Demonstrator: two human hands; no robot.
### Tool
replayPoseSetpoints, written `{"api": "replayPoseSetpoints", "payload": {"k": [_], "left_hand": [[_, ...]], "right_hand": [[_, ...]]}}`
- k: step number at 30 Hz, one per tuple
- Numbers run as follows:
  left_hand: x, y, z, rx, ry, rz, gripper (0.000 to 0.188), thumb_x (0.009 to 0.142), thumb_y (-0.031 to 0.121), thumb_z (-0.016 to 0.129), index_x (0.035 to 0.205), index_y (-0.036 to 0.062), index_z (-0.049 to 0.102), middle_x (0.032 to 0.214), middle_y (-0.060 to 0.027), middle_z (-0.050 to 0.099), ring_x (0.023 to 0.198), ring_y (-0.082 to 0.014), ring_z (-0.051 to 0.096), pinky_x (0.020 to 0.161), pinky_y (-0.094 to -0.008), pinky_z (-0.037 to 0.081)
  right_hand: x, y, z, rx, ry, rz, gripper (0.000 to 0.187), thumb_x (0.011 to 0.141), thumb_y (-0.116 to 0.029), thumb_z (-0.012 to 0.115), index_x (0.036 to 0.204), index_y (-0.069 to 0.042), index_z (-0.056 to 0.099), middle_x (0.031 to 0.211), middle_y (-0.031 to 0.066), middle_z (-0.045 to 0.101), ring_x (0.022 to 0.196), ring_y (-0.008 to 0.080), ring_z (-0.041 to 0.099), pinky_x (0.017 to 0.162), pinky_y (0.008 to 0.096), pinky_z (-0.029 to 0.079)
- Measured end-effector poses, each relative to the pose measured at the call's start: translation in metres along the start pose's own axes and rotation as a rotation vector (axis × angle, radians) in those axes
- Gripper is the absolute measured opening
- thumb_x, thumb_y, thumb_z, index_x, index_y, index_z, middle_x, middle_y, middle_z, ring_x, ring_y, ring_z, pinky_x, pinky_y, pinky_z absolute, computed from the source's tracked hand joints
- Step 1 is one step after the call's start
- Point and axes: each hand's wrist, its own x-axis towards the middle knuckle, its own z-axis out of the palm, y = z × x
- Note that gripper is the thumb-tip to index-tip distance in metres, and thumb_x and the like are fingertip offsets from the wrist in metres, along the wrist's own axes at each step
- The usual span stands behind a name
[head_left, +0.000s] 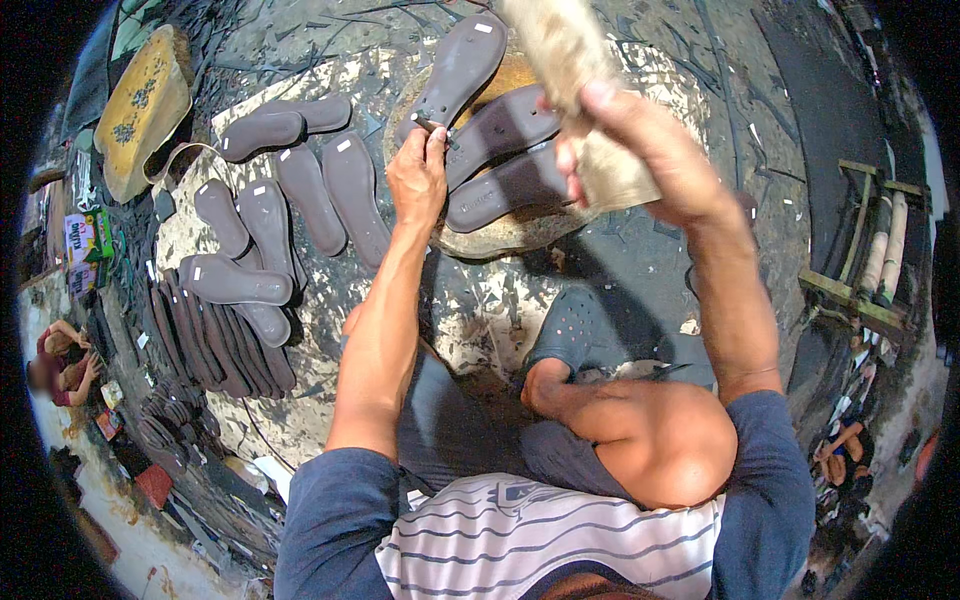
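My left hand pinches a short dark hole punch, its tip at a brown sandal sole with several holes. In my right hand is a thick, pale wooden club, raised above the work and slightly blurred. Two more soles, an upper one and a lower one, lie side by side on the round wooden block. The club and right hand hide part of those two soles. Where exactly the punch tip meets the sole is hard to see.
Several loose soles lie left of the block, beside a row of stacked soles. A yellowish wooden slab stands at upper left, a small wooden frame at right. Dark scraps litter the floor. Another person sits far left.
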Motion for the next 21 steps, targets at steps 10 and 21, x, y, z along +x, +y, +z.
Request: {"api": "replayPoseSetpoints", "payload": {"k": [10,21], "left_hand": [[-0.007,-0.015,-0.002,-0.058,0.045,0.022,0.023,0.102,0.025,0.064,0.103,0.0036,0.071,0.088,-0.0184,0.072,0.083,-0.0343,0.072,0.073,-0.0415,0.053],[0.005,-0.009,0.009,0.084,0.105,0.377,0.017,0.092,0.012,0.067,0.104,0.0006,0.067,0.092,-0.0206,0.065,0.088,-0.0423,0.061,0.079,-0.0502,0.048]], "right_hand": [[-0.053,-0.142,-0.013,-0.708,-0.470,-0.691,0.055,0.094,-0.048,0.066,0.116,0.002,0.063,0.097,0.0115,0.064,0.084,0.0238,0.061,0.075,0.0382,0.049],[0.005,0.097,-0.012,-0.231,-0.152,0.173,0.056,0.104,-0.054,0.054,0.117,-0.001,0.064,0.103,0.0055,0.069,0.092,0.0122,0.063,0.081,0.0330,0.053]]}}
